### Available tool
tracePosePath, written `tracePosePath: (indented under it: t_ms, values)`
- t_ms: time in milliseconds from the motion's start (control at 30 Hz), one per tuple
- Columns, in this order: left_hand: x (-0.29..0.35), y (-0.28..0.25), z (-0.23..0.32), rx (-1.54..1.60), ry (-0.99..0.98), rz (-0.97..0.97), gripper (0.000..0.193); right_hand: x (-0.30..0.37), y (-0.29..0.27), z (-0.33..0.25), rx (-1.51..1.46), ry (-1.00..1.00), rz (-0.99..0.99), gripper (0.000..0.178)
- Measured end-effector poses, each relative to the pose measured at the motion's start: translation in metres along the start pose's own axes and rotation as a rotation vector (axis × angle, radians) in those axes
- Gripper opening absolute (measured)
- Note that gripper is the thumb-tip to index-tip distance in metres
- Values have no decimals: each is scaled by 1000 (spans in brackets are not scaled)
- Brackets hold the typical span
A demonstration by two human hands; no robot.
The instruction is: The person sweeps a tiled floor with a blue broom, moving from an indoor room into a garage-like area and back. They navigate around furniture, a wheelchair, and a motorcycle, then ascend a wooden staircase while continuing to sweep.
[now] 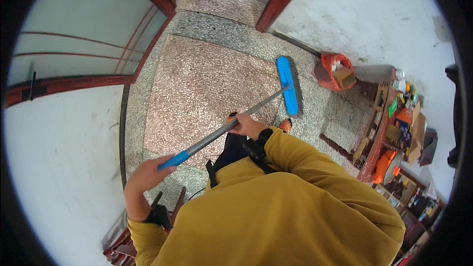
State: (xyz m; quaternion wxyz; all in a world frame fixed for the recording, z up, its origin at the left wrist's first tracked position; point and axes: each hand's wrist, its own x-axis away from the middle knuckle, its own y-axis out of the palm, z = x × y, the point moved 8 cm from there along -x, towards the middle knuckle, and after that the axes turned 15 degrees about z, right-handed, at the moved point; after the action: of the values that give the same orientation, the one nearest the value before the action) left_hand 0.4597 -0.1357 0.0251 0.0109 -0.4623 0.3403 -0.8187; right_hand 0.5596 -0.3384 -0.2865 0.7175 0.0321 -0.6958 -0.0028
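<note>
A broom with a grey metal handle [209,139] runs slantwise across the view from lower left to upper right. Its long blue head [289,86] has dark bristles along the right side and lies at floor level, near the red bag. My left hand [148,173] is closed around the blue grip at the handle's upper end. Farther down the shaft, my right hand [246,125] wraps round the metal tube. Parts of my orange shoes [286,126] show just beyond my right hand. Whether the bristles press on the floor, I cannot tell.
Speckled stone floor [212,83] stretches ahead to a doorway with red frames [283,0]. A red bag [336,72] holding a cardboard box stands by the right wall. Cluttered wooden shelves [377,138] line the right side. Dark red wooden furniture [122,250] sits at lower left.
</note>
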Motion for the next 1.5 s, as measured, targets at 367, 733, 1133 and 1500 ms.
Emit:
tracePosePath:
  t_ms: [367,733,1133,1500]
  values:
    - [132,66,-105,825,-595,324,38,32,158,60,560,1,-226,28]
    - [-54,1,-5,903,-429,225,40,-22,232,-142,541,-313,-155,25]
    - [-292,-192,167,749,-230,37,42,-12,306,-464,369,-636,-111,36]
    - [-491,-302,277,671,-54,-164,39,98,380,-583,-285,-409,-158,41]
